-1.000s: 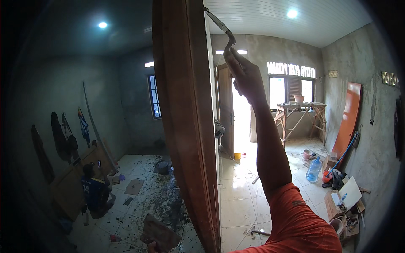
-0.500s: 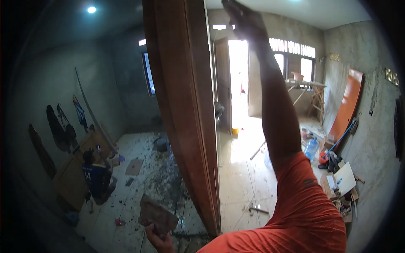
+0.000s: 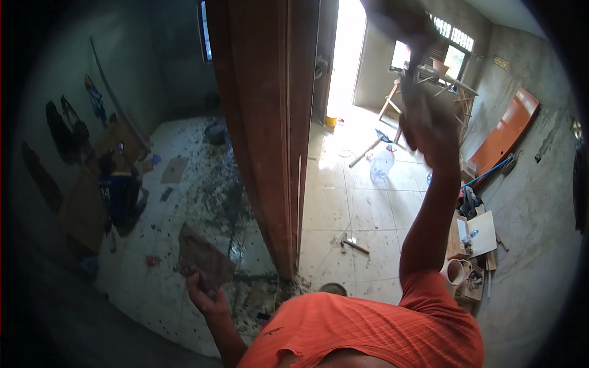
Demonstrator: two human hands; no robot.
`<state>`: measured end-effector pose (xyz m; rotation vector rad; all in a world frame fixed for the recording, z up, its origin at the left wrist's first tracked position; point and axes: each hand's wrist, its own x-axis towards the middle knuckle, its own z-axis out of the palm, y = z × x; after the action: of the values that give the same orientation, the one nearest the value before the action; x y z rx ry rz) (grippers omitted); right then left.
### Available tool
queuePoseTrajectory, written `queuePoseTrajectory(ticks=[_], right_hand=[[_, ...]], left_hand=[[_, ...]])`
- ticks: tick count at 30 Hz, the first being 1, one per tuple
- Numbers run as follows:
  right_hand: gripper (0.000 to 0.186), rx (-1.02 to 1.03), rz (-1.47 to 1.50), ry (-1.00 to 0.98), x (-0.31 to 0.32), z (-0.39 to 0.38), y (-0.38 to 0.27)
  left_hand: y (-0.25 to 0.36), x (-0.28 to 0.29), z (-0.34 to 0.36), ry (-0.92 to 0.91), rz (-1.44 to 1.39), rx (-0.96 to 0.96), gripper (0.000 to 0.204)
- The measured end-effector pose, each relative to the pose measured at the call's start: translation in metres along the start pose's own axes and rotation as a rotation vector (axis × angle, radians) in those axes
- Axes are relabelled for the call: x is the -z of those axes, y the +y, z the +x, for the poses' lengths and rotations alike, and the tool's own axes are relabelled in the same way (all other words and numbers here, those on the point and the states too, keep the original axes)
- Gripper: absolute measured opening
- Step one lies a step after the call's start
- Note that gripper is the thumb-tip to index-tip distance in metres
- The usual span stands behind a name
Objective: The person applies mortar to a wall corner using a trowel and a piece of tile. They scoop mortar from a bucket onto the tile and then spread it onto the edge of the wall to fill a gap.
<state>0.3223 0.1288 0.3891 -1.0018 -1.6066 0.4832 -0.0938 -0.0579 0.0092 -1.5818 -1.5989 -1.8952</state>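
My left hand (image 3: 205,295) is at the lower left, fingers closed on the near edge of a flat brown board (image 3: 205,260) with dark stains. It is held out low over the littered floor. My right hand (image 3: 432,132) is raised at the upper right with the elbow bent. Its fingers are wrapped round a long dark tool (image 3: 402,27) with a broad upper end; motion blur hides its exact kind. The brown wooden door frame (image 3: 270,135) stands upright between my two hands, and neither visibly touches it.
A person (image 3: 119,190) in a dark blue shirt crouches in the left room. Wet debris lies on that floor, near a dark bucket (image 3: 215,133). In the right room are a hammer (image 3: 356,246), a big clear water bottle (image 3: 381,164), an orange panel (image 3: 503,132) and a wooden trestle (image 3: 392,101).
The view has tilted downward. My right arm has gone from reaching up to a more bent pose, and the dark tool now shows more. My left hand still holds the board.
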Motion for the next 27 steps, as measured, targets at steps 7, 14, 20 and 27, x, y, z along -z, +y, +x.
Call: queuePoseTrajectory(ticks=[7,14,20,27], right_hand=[[0.044,-0.391,0.170,-0.486,0.024,-0.119,0.133],[0.049,-0.448,-0.025,-0.700,0.021,-0.087,0.166],[0.043,-0.349,-0.079,-0.778,0.034,-0.041,0.165],[0.060,-0.344,-0.165,-0.614,0.049,-0.046,0.138]], left_hand=[[0.023,-0.053,0.005,0.074,-1.378,1.187,0.026],[0.055,-0.070,0.001,0.223,-1.295,1.287,0.029],[0.043,-0.082,-0.057,0.213,-1.214,1.178,0.036],[0.048,-0.093,-0.039,0.230,-1.106,1.195,0.028]])
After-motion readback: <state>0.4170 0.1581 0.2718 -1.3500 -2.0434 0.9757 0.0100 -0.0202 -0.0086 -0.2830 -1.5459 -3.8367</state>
